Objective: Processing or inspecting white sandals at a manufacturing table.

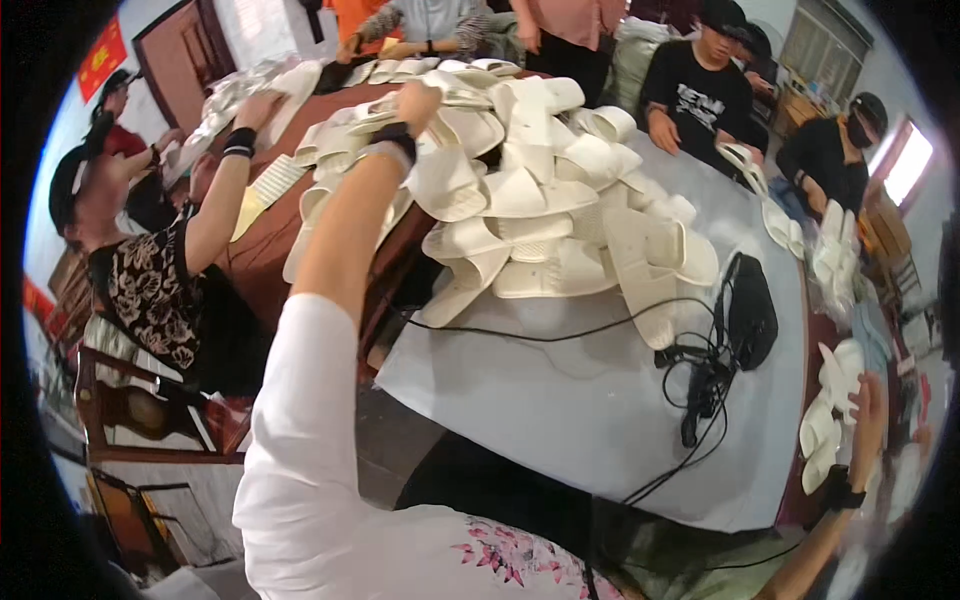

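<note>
My left arm, in a white sleeve, stretches over a large heap of cream slippers (545,195). At the heap's far left part, my left hand (418,104) has its fingers curled down among the slippers; what they hold is hidden. Far to the right, my right hand (868,402), with a black wristband, is raised with its fingers apart. It is beside a small group of white slippers (820,430) on the dark red surface, and nothing shows in its grasp.
A grey-blue sheet (520,385) covers the near table. A black pouch (752,312) with tangled black cables (705,385) lies on it. Several people work around the table; one at left reaches toward plastic-wrapped slippers (235,100). A wooden chair (140,410) stands at left.
</note>
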Demonstrator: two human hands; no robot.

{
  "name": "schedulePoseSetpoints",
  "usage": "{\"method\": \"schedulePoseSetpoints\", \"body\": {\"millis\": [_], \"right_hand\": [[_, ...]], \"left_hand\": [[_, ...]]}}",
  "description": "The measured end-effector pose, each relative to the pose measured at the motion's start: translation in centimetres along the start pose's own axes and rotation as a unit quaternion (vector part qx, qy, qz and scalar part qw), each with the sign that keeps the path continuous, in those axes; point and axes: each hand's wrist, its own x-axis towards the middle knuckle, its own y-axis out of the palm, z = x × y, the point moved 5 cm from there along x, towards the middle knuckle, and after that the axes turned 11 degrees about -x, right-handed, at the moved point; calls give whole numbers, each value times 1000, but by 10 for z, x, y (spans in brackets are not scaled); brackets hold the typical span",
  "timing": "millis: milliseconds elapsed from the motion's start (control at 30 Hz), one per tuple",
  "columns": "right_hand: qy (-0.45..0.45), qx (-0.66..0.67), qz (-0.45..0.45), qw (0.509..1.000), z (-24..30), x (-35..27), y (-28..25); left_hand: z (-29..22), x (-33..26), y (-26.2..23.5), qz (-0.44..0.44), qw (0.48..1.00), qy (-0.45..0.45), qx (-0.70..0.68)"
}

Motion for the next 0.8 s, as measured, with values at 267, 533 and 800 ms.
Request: {"method": "schedulePoseSetpoints", "body": {"millis": [267,533,800], "right_hand": [[-390,-18,56,919,284,34,167],[-469,34,176,865,376,45,390],[-292,177,401,850,403,22,479]], "left_hand": [[26,-30,54,14,957,-113,267],[-11,-86,41,256,947,119,151],[-22,-154,-35,303,926,223,0]]}}
